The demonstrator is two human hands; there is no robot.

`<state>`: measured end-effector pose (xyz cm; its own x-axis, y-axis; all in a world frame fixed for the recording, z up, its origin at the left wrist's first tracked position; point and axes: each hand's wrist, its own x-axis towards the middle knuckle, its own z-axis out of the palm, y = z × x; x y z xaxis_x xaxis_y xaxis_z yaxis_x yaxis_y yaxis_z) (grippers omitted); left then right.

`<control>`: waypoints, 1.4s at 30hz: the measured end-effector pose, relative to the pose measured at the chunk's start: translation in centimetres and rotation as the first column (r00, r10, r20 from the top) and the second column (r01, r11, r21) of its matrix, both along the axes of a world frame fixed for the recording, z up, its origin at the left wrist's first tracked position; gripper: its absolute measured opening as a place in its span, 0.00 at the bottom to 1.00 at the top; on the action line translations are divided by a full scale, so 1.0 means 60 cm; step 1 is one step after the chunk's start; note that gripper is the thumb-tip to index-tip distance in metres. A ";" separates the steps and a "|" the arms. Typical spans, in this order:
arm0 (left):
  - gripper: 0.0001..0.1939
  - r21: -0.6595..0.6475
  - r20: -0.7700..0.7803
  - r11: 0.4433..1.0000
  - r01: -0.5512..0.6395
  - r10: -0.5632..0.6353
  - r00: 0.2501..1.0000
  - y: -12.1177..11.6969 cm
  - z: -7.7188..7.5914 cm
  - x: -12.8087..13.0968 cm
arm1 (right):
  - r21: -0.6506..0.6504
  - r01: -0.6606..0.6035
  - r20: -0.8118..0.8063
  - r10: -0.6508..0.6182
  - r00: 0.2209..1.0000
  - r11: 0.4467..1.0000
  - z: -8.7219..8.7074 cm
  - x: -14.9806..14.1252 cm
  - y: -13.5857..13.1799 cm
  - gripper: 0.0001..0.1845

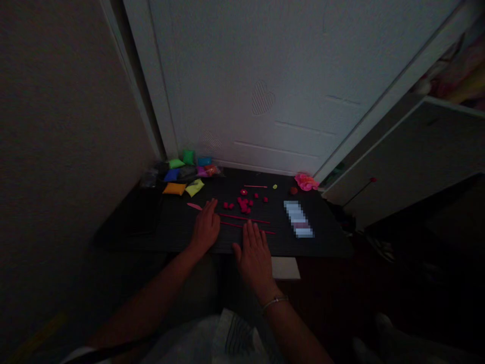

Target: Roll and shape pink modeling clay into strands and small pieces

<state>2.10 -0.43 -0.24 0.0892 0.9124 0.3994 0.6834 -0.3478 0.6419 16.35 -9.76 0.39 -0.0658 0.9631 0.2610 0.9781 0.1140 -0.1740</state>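
Two thin red strands, which look like rolled modelling clay, lie roughly parallel across the dark table: a far strand (pixel 246 218) and a near strand (pixel 265 232). My right hand (pixel 254 255) lies flat with its fingers stretched out, the fingertips on or just beside the near strand. At the strands' left ends rests my left hand (pixel 206 225), palm down, its fingers extended and close together. Beside those fingertips is a pink flat tool (pixel 194 206). Beyond the strands sits a cluster of small red lumps (pixel 243 204), with several more scattered around it.
Coloured packets, among them an orange packet (pixel 174 188) and a yellow packet (pixel 195 187), lie at the back left. A pink stick (pixel 255 186) is behind the lumps. To the right are a phone-like blurred rectangle (pixel 298 219) and a pink ruffled object (pixel 306 182). A white panel (pixel 242 126) rises behind.
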 end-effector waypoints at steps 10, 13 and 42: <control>0.23 -0.076 0.189 0.997 -0.020 0.034 0.981 0.004 -0.002 -0.003 | 0.013 0.013 -0.028 -0.013 1.000 1.000 -0.023 0.003 -0.056 0.31; 0.22 -0.089 0.211 0.996 -0.026 0.044 0.976 0.003 0.001 -0.004 | -0.007 -0.006 -0.022 0.006 1.000 1.000 -0.010 -0.003 -0.023 0.31; 0.22 -0.096 0.251 0.995 -0.015 0.038 0.967 0.002 0.005 -0.005 | 0.003 -0.025 -0.007 0.025 1.000 1.000 -0.020 0.014 -0.077 0.31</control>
